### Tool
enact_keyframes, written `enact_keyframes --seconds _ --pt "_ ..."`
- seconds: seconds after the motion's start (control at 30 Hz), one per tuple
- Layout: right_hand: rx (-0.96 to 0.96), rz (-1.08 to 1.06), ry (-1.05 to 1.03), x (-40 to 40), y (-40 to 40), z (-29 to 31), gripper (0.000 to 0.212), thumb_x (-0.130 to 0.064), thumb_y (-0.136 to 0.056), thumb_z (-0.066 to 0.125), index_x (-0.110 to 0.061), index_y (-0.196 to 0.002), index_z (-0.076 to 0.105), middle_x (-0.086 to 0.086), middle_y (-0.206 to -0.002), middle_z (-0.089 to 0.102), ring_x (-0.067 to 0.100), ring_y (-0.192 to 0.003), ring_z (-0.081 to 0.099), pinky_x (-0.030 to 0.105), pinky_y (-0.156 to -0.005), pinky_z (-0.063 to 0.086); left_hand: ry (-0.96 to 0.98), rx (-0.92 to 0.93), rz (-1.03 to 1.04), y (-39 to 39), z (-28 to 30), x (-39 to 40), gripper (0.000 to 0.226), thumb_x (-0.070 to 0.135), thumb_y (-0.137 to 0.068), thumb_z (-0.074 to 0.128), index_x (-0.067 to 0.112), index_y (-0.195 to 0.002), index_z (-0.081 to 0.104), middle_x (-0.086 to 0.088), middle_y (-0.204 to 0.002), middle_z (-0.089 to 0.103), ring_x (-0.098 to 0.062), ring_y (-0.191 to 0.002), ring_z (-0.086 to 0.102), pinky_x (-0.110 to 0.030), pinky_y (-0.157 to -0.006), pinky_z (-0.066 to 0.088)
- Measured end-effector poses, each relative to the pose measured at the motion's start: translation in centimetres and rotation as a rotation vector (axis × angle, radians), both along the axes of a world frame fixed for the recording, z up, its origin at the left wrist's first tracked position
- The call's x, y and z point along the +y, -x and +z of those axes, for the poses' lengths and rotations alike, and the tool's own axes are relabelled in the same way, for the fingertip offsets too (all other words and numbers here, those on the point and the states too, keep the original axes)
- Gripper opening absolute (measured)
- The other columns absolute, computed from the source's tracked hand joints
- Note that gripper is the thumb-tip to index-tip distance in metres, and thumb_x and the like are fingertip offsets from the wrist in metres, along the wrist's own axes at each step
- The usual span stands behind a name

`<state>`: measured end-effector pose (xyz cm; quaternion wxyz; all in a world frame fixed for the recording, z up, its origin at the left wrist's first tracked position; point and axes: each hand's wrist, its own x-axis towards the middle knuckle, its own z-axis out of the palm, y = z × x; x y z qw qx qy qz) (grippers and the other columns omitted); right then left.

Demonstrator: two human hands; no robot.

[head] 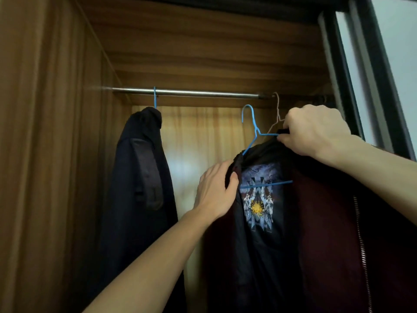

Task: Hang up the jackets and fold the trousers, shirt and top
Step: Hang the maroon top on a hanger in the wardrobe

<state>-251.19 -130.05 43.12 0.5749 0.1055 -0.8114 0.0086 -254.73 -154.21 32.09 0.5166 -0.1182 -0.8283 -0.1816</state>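
From the head camera I see my left hand point(214, 190) gripping the left shoulder of the maroon jacket point(316, 233), while my right hand point(316, 129) pinches its collar together with the blue hanger point(255, 132); the hook sits below the rail point(185, 92), not on it. A dark jacket point(140, 177) already hangs from the rail inside the wooden wardrobe point(45, 132). A pale hanger point(276, 109) hooks near the rail's right end.
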Motion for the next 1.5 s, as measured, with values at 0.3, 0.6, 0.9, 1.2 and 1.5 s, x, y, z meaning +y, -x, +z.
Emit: enact_keyframes --seconds 0.3,0.6,0.9,1.2,1.5 --pt "0.017 0.101 0.076 -2.8 2.8 3.7 0.036 -0.045 -0.091 0.071 -0.018 -0.115 0.073 0.017 -0.113 0.070 0.042 -0.103 0.068 0.038 -0.072 0.041 0.023 -0.004 -0.108 2.5 2.1 1.3 0.055 0.053 -0.105 0.035 0.038 -0.158 0.037 0.015 -0.157 0.045 -0.007 -0.146 0.037 -0.035 -0.122 0.032" --pt "0.051 0.211 0.109 -4.6 6.4 6.6 0.035 -0.047 -0.091 0.070 -0.018 -0.111 0.071 0.012 -0.108 0.069 0.039 -0.099 0.067 0.036 -0.072 0.041 -0.010 0.038 -0.087 6.4 5.5 0.4 0.056 0.061 -0.104 0.030 0.046 -0.158 0.027 0.027 -0.159 0.034 0.000 -0.146 0.031 -0.025 -0.114 0.026" --pt "0.113 0.200 0.118 -5.8 8.3 8.9 0.033 -0.047 -0.092 0.070 -0.019 -0.110 0.071 0.010 -0.104 0.070 0.038 -0.095 0.068 0.036 -0.069 0.041 -0.060 0.014 -0.130 8.9 9.4 -1.4 0.064 0.068 -0.104 0.031 0.050 -0.162 0.010 0.028 -0.170 0.000 -0.006 -0.159 0.007 -0.043 -0.129 0.018" --pt "0.166 0.233 0.116 -8.2 8.7 12.0 0.026 -0.044 -0.090 0.072 -0.020 -0.101 0.070 0.008 -0.097 0.068 0.037 -0.092 0.067 0.035 -0.069 0.039 -0.027 0.075 -0.116 10.4 13.7 -2.6 0.066 0.066 -0.104 0.033 0.047 -0.163 0.010 0.024 -0.172 0.010 -0.004 -0.158 0.011 -0.042 -0.128 0.020" --pt "0.035 0.264 0.100 -11.8 10.7 13.4 0.023 -0.040 -0.091 0.071 -0.021 -0.100 0.064 0.005 -0.101 0.068 0.032 -0.086 0.061 0.035 -0.070 0.040 0.014 0.004 -0.042 10.5 15.1 -5.7 0.067 0.066 -0.104 0.032 0.043 -0.164 0.016 0.020 -0.171 0.018 -0.009 -0.157 0.021 -0.043 -0.127 0.024"
